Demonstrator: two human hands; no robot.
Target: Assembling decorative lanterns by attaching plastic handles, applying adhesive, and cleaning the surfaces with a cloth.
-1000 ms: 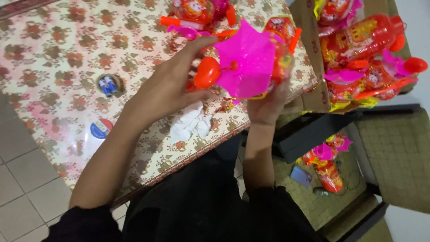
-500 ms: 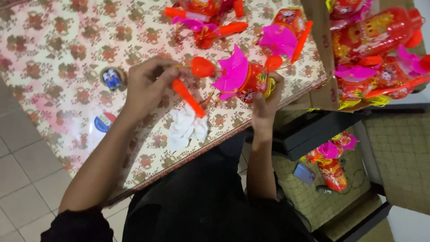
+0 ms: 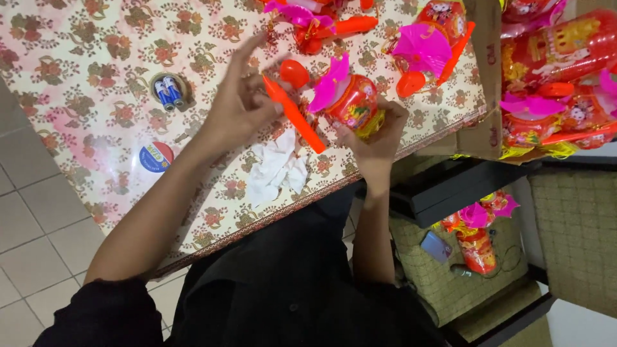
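Lifting clear of the table since half a second ago, the left hand (image 3: 241,106) is now pinching the orange plastic stick (image 3: 294,114) near its upper end, fingers closed on it, with the forefinger pointing up and away. Its lower end is slanting down toward the crumpled white tissue (image 3: 276,168) on the flowered tablecloth (image 3: 83,58). The right hand (image 3: 376,138) is wrapping around the red toy lantern (image 3: 355,106) at the table's near edge, gripping its body, and the pink fan-shaped top (image 3: 331,82) is now tilting toward the stick, closer than before. Stick and lantern are sitting just beside each other, seemingly being brought together for fitting. Two small batteries (image 3: 168,90) are lying well apart to the left, and more red-and-pink lanterns are filling the cardboard box (image 3: 486,77) at right.
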